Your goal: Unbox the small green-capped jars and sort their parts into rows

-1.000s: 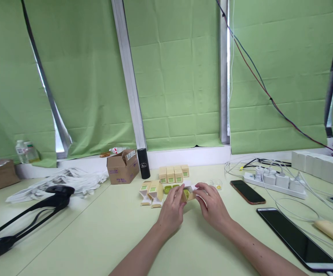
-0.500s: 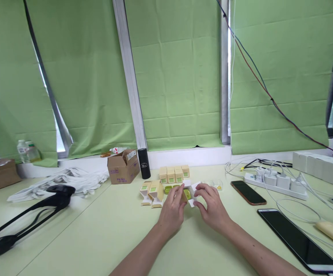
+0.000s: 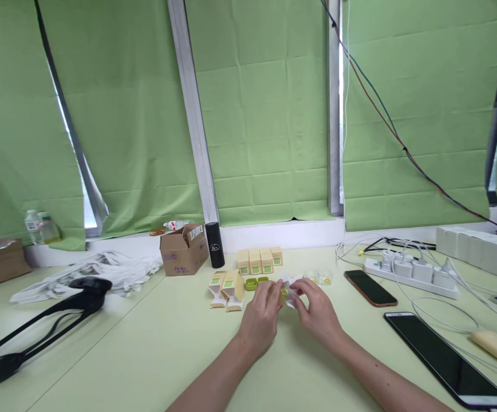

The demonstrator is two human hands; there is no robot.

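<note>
My left hand point(image 3: 259, 317) is wrapped round a small cardboard box point(image 3: 291, 298) whose open end, with white inner flaps, faces right. A bit of a green thing shows inside it. The fingers of my right hand point(image 3: 320, 312) are curled against the white flaps. Just beyond my left hand lie two small green containers point(image 3: 257, 282). To their left, two cream boxes point(image 3: 228, 289) lie with their ends open. Behind my right hand are clear round pieces point(image 3: 324, 277), one with something yellow in it.
Several small cream boxes point(image 3: 260, 261) stand in a group farther back, near a black cylinder point(image 3: 215, 245) and a brown carton point(image 3: 184, 250). Phones point(image 3: 371, 287) and a white power strip point(image 3: 411, 276) with cables lie at right. A black frame-like object point(image 3: 46, 326) lies at left.
My right hand has moved slightly left, closer to my left hand. The box's white flaps, spread wide before, are now folded nearer together, and less of the green inside shows.
</note>
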